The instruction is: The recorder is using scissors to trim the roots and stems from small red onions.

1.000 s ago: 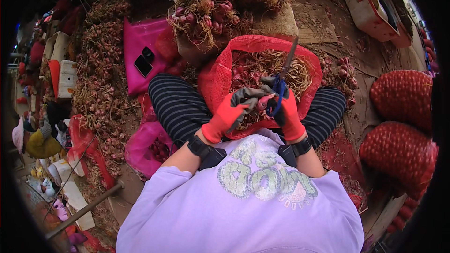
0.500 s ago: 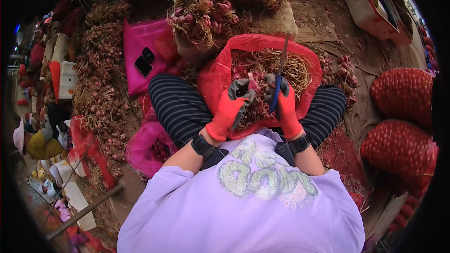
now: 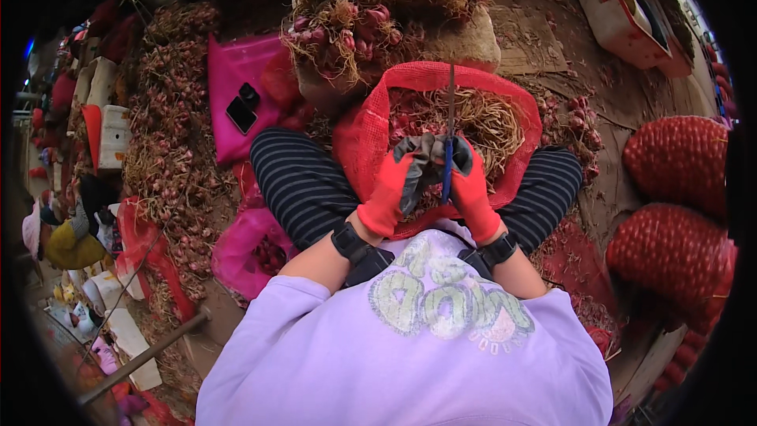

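My two hands, in red gloves with grey palms, meet over an open red mesh sack [image 3: 359,142] between my knees. My right hand [image 3: 467,177] is closed around the blue handle of a knife [image 3: 448,166]. Its long thin blade points away from me, over the sack. My left hand [image 3: 398,185] has its fingers curled in against the right fingers, and whatever lies between them is hidden. Inside the sack are reddish shallots [image 3: 406,122] and, on the right, a heap of dry cut stems [image 3: 493,122].
Bunches of rooty shallots [image 3: 347,35] lie on a pale block [image 3: 465,39] ahead. A phone [image 3: 241,113] rests on pink plastic [image 3: 229,71] at left, beside a long shallot pile [image 3: 169,126]. Full red sacks [image 3: 674,162] stand at right; a white box [image 3: 619,12] is far right.
My hands have come together. The knife has swung from leaning right to nearly straight ahead. A pink shallot seen at my left fingertips is now out of sight.
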A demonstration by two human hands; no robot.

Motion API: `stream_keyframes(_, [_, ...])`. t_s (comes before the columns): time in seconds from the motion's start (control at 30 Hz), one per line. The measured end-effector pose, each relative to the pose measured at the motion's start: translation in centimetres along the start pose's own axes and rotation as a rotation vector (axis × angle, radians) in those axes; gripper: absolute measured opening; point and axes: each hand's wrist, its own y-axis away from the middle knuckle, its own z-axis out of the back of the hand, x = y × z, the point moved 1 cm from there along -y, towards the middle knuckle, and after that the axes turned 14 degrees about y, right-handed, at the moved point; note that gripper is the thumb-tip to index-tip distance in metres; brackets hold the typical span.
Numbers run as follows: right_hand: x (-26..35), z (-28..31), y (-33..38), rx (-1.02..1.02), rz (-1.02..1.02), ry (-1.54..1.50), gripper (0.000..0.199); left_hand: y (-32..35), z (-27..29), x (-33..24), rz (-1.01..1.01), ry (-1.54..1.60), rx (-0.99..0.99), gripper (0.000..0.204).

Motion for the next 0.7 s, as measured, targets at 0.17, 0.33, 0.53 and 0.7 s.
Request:
stream_keyframes(0.17, [0.3,0.1,-0.3,0.091,-0.037,-0.280,0.013,-0.8,0.6,0.0,-0.209,-0.495,-0.208,0.017])
stream_keyframes(0.33, [-0.5,-0.6,-0.8,0.017,0.027,-0.193,0.012,-1.0,-0.1,0.8,-0.188,-0.312,-0.163,0.020])
stream_keyframes(0.53, [-0.3,-1.8,-1.1,-0.105,0.136,-0.027,0.017,-1.3,0.3,1.3,-0.356,-0.294,-0.085,0.019])
stream_keyframes(0.7, [-1.2,-2.4,-1.0,-0.189,0.152,-0.022,0.022,-1.5,0.2,1.3,-0.517,-0.465,-0.124,0.019])
